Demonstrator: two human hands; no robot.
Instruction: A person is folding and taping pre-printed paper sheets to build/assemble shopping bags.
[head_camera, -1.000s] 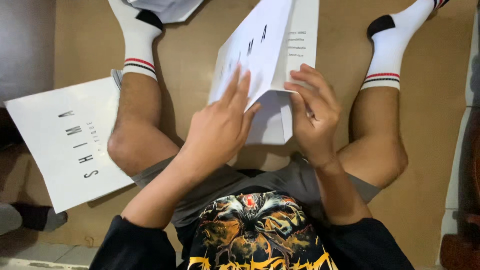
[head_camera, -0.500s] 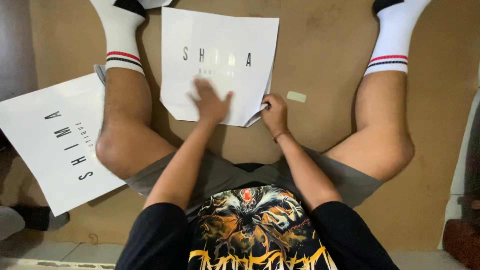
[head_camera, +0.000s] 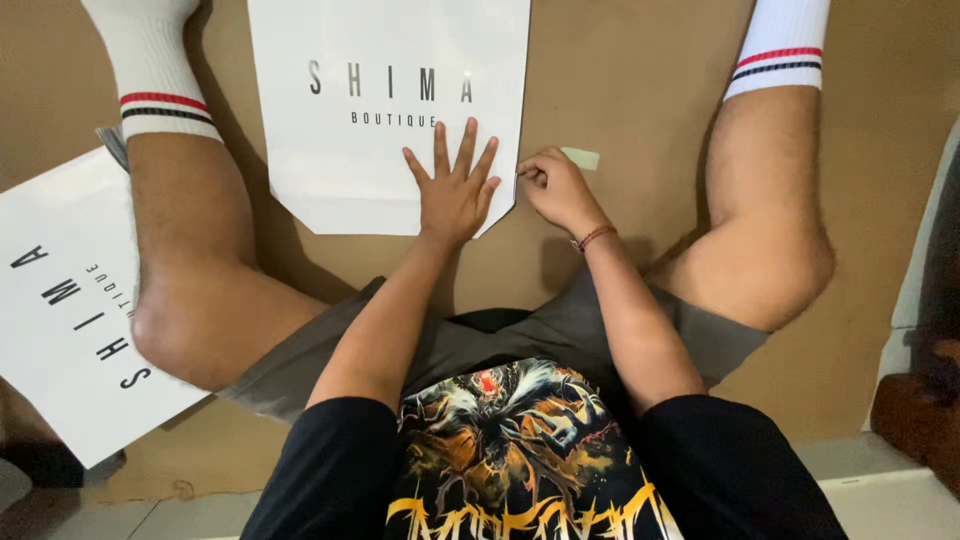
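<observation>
A flat white paper bag (head_camera: 360, 150) with dark lettering lies on the brown cardboard floor (head_camera: 640, 90) between my legs. My left hand (head_camera: 455, 190) rests palm down on the bag's lower right corner, fingers spread. My right hand (head_camera: 555, 185) is curled at the bag's right edge, fingertips pinching that edge. A small pale strip (head_camera: 580, 158) lies on the cardboard just beyond my right hand's knuckles.
A second white paper bag (head_camera: 70, 300) lies flat at the left, partly under my left leg (head_camera: 190, 270). My right leg (head_camera: 765, 220) bounds the right side. White socks with striped bands cover both feet. A dark object (head_camera: 925, 400) sits at the right edge.
The bag went from held up and unfolded in both hands to lying flat on the cardboard. My left hand now presses on it and my right hand has moved to its right edge.
</observation>
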